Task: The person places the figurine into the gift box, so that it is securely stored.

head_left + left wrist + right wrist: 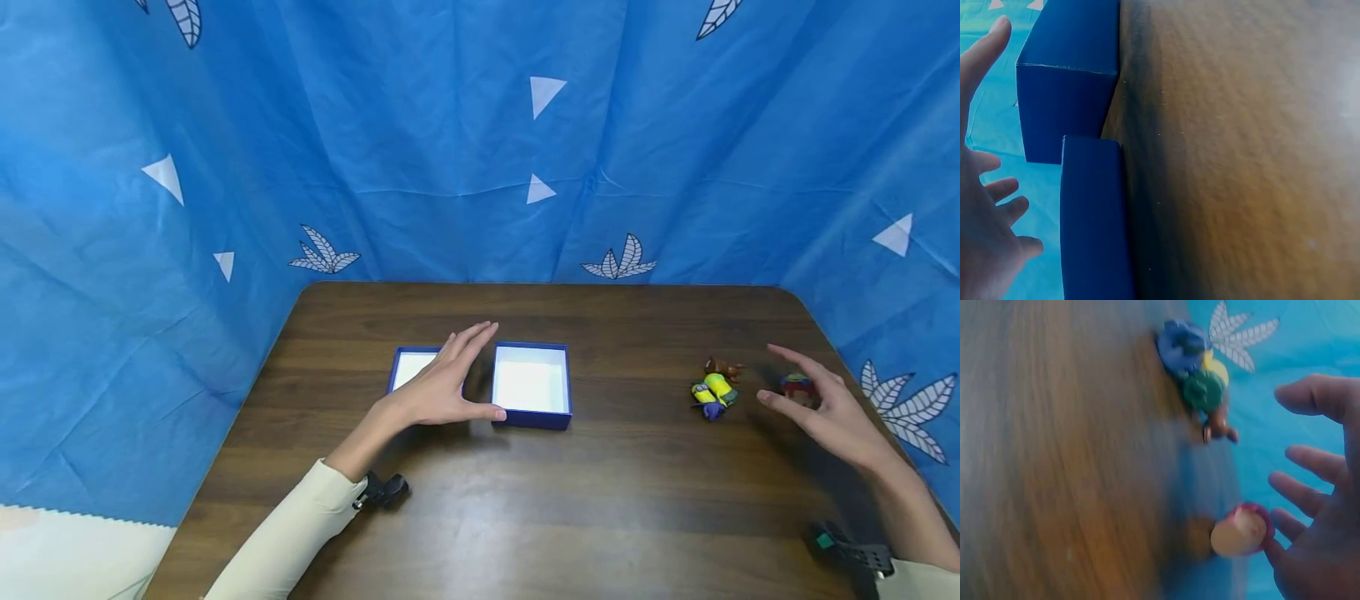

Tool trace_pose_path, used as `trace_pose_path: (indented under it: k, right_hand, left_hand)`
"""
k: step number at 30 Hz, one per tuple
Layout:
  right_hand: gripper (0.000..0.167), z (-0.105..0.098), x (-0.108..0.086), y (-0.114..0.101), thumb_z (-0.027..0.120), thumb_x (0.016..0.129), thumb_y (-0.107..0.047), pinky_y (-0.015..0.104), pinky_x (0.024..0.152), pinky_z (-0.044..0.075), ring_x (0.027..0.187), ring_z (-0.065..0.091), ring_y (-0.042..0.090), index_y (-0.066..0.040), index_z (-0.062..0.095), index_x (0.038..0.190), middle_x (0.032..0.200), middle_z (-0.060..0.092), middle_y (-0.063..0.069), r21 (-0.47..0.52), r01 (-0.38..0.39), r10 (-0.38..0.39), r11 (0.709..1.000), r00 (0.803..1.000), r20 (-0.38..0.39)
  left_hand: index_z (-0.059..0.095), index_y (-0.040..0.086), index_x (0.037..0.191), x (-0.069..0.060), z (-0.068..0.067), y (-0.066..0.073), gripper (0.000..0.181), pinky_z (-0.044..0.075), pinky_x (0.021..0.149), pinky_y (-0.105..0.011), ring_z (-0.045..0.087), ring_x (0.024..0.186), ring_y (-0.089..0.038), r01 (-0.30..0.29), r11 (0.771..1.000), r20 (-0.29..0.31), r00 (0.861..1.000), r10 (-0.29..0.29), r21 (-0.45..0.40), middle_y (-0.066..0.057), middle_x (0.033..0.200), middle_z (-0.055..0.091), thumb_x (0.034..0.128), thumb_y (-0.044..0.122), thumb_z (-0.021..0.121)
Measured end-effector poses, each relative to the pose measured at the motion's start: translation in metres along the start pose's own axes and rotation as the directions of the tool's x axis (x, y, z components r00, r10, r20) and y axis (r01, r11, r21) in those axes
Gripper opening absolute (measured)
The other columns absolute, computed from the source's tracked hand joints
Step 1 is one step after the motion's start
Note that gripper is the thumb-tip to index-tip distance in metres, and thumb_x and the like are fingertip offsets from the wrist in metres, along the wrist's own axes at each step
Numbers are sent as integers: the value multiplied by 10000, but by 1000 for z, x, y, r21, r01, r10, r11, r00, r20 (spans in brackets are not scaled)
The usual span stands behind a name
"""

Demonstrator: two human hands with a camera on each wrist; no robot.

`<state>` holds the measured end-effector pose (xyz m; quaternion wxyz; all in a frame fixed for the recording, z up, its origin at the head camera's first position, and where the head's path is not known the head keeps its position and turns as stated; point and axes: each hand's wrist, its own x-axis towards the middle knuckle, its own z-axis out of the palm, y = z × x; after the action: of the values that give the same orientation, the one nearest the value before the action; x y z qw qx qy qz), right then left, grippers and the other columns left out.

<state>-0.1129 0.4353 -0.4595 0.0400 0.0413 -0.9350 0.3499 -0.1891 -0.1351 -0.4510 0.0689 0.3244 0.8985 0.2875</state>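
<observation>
My left hand (442, 387) is spread above the gap between two blue-edged boxes with white insides, its thumb by the near left corner of the right box (531, 382). The left box (408, 367) is partly hidden behind this hand. In the left wrist view the taller box (1066, 106) and a lower one (1094, 219) stand beside the hand (985, 225). My right hand (840, 417), fingers apart and holding nothing, hovers around a small red and blue figure (798, 385). The right wrist view shows a round-based figure (1238, 532) near the fingertips.
Left of my right hand lie a brown figure (722, 368), yellow figures (718, 388) and a blue-purple piece (713, 410), close together. The wooden table (600, 500) has a blue patterned cloth (450, 150) behind it and along both sides.
</observation>
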Motion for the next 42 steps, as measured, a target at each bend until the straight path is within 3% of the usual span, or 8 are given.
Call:
trace_pose_path:
  k: [4,7,15,19,22,26,40,42]
  right_hand:
    - [856,-4,-3,7,707,1050,-273,526,774,466,1040,618,399,-128,209,1730,1259,565,297,-40,-91,92,995,995,26]
    - [922,-4,-7,13,725,1035,-338,779,918,361,1369,360,673,-64,175,1723,1635,214,466,-71,-152,154,986,988,27]
    - [915,-2,-13,28,759,1020,-325,828,921,398,1312,398,770,63,244,1669,1624,244,488,-112,-169,167,979,986,-27]
    - [901,-2,-13,32,772,1012,-333,761,916,447,1283,459,746,85,289,1646,1579,344,483,-138,-175,171,975,984,-44]
    - [877,-2,-13,35,767,1016,-319,397,868,614,1252,483,744,91,303,1637,1551,387,484,-141,-178,173,974,984,-44]
    - [837,-2,-14,37,761,1022,-276,22,620,397,1208,494,747,92,320,1631,1530,410,493,-126,-170,166,977,985,-45]
    - [831,-2,-15,34,809,986,-261,-10,632,373,1184,533,695,83,383,1611,1499,450,492,-144,-153,144,978,987,-70]
    - [832,-1,-15,32,830,968,-268,-15,637,362,1089,745,382,68,410,1603,1499,462,482,-146,-140,128,979,988,-87]
  left_hand:
    - [28,339,1744,4,0,0,1253,63,1385,-564,161,1702,-258,13,1000,26,1000,-14,8,3,1821,120,840,706,815]
    - [49,335,1745,5,-1,-1,1248,61,1386,-562,145,1707,-265,21,1000,46,999,-22,12,-9,1820,144,835,727,807]
    - [105,319,1746,8,0,0,1246,38,1389,-541,136,1711,-248,18,1000,72,997,-18,9,-42,1818,193,813,739,816]
    - [121,318,1744,9,1,0,1241,40,1388,-542,167,1704,-277,31,999,82,996,-32,19,-77,1809,218,808,738,819]
    - [144,297,1744,10,2,1,1239,43,1383,-558,226,1687,-285,34,999,83,996,-37,31,-80,1793,255,805,738,822]
    - [210,243,1735,12,3,3,1221,63,1373,-605,274,1666,-315,24,999,75,997,-27,42,-75,1765,300,801,721,836]
    - [261,309,1716,12,2,4,1197,406,1217,-693,295,1647,-391,87,995,78,993,-90,39,-29,1765,297,769,772,828]
    - [267,302,1714,12,2,3,1197,445,1200,-662,357,1617,-347,83,996,74,994,-86,37,-24,1750,314,768,765,834]
